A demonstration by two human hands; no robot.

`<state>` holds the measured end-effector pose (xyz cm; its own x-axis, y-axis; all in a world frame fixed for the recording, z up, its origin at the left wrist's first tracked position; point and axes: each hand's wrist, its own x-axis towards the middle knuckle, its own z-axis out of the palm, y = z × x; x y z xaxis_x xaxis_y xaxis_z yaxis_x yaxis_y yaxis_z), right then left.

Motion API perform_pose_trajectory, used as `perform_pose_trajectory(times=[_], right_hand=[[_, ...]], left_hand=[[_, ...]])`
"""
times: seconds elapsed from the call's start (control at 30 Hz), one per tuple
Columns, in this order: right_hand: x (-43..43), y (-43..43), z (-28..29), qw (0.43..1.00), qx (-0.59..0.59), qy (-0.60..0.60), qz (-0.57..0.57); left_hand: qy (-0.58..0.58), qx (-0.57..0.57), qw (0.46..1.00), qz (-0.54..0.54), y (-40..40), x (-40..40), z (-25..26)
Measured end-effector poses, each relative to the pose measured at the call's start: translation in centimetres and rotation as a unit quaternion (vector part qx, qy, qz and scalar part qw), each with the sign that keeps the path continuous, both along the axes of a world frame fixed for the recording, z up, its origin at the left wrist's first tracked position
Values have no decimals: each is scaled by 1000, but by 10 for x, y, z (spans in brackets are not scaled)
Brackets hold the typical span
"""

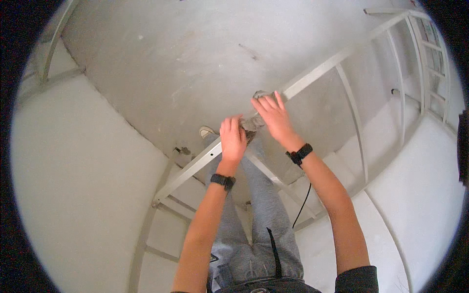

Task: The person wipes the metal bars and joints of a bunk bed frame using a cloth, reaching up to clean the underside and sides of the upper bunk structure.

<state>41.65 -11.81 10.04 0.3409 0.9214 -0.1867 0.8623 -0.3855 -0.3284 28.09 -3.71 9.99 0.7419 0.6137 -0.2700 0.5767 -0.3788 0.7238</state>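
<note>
A crumpled grey cloth is wrapped over a white metal rail that slants across the view in front of me. My left hand grips the lower part of the cloth against the rail, its fingers curled over the top. Farther up the same rail, my right hand presses on the cloth, and a bit of it shows past the fingertips. The palms hide how tightly each hand holds it. Near my left hand the rail has a small dark hole.
The rail belongs to a white metal frame with curved-looking uprights and ladder-like rungs at the far right. White walls stand close on the left and lower right. Below is a stained concrete floor. My shoe is beneath the rail.
</note>
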Motion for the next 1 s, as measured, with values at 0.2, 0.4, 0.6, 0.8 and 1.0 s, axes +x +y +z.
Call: perform_pose_trajectory(times=[0.2,0.4,0.6,0.8,1.0], right_hand=[[95,-25,-13,998,11,-65,-14],[149,-34,-20,986,7,-158,-59],[159,-34,-29,972,-7,-211,-107],[120,-20,-28,970,-94,-220,-37],[19,3,-32,978,-83,-190,18]], left_hand=[[115,66,982,-138,-40,79,-21],[62,-9,988,-142,-39,140,-34],[59,-84,984,-148,-38,160,-34],[8,10,991,-131,-29,112,-42],[40,-16,996,-79,-14,11,-39]])
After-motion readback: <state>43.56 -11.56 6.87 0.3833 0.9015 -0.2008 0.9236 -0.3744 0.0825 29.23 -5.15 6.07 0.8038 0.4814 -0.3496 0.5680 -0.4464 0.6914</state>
